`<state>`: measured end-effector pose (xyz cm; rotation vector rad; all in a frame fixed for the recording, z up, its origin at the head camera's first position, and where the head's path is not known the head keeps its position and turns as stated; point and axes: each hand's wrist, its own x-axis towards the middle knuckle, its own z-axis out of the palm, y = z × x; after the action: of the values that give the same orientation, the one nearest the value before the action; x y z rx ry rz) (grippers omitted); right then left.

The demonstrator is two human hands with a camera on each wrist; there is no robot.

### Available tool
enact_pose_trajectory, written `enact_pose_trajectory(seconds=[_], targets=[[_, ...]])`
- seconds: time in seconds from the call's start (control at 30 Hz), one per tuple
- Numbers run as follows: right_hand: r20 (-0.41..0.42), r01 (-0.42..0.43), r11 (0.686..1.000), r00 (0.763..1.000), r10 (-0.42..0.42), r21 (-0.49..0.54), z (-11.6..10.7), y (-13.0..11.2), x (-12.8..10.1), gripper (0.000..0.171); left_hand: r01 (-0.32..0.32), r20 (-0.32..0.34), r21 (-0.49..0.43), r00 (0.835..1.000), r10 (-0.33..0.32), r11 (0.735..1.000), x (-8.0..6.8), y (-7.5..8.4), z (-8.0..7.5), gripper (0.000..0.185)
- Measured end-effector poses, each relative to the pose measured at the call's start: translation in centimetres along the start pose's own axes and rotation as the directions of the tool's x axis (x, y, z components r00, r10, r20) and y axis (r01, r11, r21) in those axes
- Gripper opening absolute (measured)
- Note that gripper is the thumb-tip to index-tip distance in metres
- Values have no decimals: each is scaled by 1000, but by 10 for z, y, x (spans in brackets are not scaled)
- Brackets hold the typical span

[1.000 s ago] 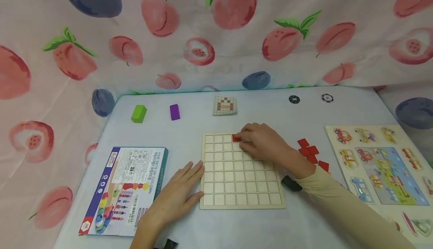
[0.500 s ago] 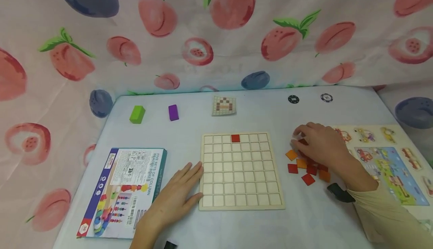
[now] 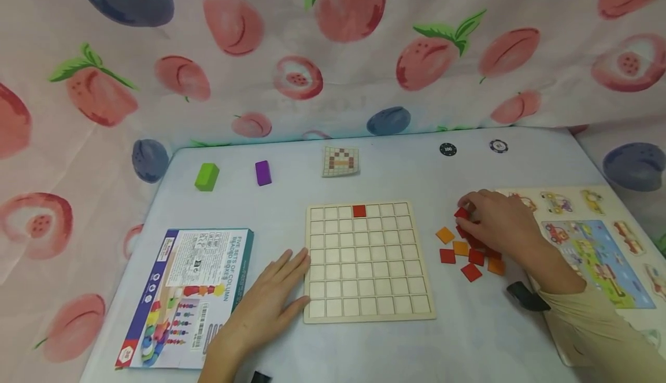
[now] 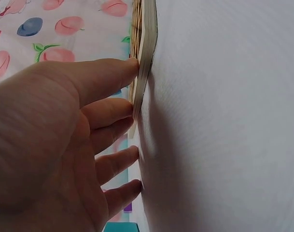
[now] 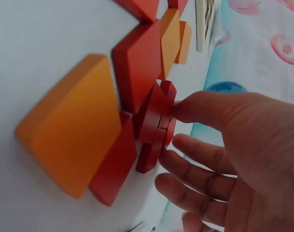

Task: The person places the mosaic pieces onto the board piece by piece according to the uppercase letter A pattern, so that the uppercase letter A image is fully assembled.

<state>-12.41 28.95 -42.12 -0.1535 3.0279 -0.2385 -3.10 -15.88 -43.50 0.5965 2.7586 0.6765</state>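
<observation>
Pale tabletop (image 3: 374, 351): I've one red tile (image 3: 461, 213) at 9 o'clock of the nearer right hand (image 3: 502, 222), thumb and index half-curled there, can't tell if pinching; left hand (image 3: 272, 290), fingers spread, touches the grid board (image 3: 369, 267).

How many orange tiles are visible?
3: one orange tile at the left of the pile, another near its middle, a third at lower right. Others may hide beneath the right hand.

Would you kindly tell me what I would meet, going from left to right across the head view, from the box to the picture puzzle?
Box, left hand, grid board with one red tile in its far row, leftmost orange tile, right hand, picture puzzle.
</observation>
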Motion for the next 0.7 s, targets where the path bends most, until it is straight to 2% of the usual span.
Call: enact_pose_trajectory(seconds=[0.4,0.7], targets=[[-20,-20,1000,1000,20,-3,1,-2,2,47,5,9,4,1000,-5,1000,1,0,0,70],[-87,36,999,996,-34,20,1,-13,3,37,5,8,2,1000,-5,1000,1,0,0,70]])
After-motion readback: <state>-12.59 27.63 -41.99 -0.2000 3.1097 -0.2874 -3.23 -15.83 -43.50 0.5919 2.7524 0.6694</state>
